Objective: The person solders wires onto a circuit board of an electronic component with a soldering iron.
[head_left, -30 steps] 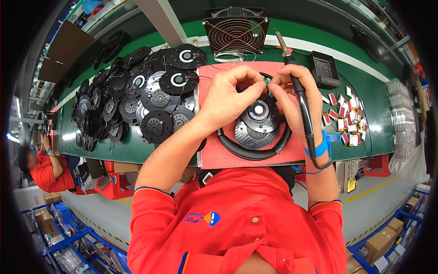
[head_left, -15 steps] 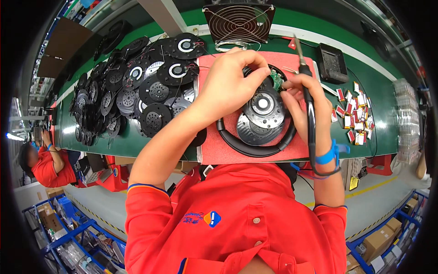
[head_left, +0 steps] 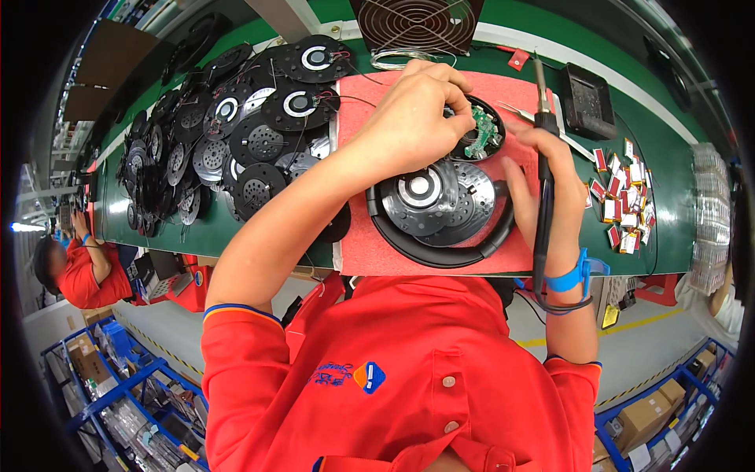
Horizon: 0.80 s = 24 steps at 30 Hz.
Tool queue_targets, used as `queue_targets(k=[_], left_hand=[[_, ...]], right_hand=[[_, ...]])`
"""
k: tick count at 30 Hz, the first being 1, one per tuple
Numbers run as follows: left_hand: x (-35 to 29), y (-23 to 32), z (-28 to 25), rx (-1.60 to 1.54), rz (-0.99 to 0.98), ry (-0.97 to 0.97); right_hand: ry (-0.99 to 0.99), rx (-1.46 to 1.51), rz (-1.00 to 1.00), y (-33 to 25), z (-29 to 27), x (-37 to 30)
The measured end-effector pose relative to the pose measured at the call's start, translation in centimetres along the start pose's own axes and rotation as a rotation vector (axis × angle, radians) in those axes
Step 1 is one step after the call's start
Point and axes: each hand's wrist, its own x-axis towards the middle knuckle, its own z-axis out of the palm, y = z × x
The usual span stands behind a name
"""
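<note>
the right hand (head_left: 557, 189) holds a soldering iron (head_left: 542, 189), tip up. the left hand (head_left: 429, 118) curls beside a green circuit board (head_left: 484, 132); from where i stand i can't tell whether it pinches anything. the board sits in a black headset's (head_left: 440, 257) round cup (head_left: 500, 131), over a pink mat (head_left: 358, 236). black discs (head_left: 263, 143) heap leftward.
</note>
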Motion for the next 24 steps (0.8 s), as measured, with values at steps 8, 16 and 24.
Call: queue_targets(k=[8,16,24], left_hand=[[-1.1,0.4,-1.8,-0.102,-0.257,-0.112],[-2.7,-0.4,-2.9,-0.066,-0.342,-0.093],[-3.0,-0.9,-3.0,-0.112,-0.329,-0.045]], right_hand=[[-0.228,0.136,-0.03,0.9,1.4,1.8],[-0.151,0.149,-0.181,0.6,1.8,3.2],[0.015,0.198,-0.191,-2.0,-1.7,4.2]])
